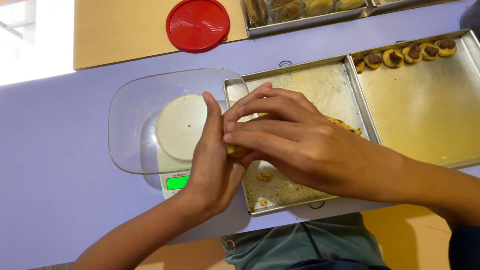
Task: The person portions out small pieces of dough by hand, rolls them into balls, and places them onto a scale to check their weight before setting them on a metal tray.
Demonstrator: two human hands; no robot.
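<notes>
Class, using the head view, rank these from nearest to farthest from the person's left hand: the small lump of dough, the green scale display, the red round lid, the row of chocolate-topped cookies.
1. Small yellow lump of dough: pressed between the left hand and right hand.
2. Green scale display: just beside the wrist.
3. Red round plastic lid: far edge of the table.
4. Row of chocolate-topped cookies: far-right tray corner.

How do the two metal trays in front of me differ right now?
The near rectangular metal tray under the hands holds scattered crumbs and dough bits; the far rectangular metal tray is mostly bare, with a row of chocolate-topped cookies along its back edge. The near one is partly hidden. Both are shallow, rimmed and side by side.
</notes>
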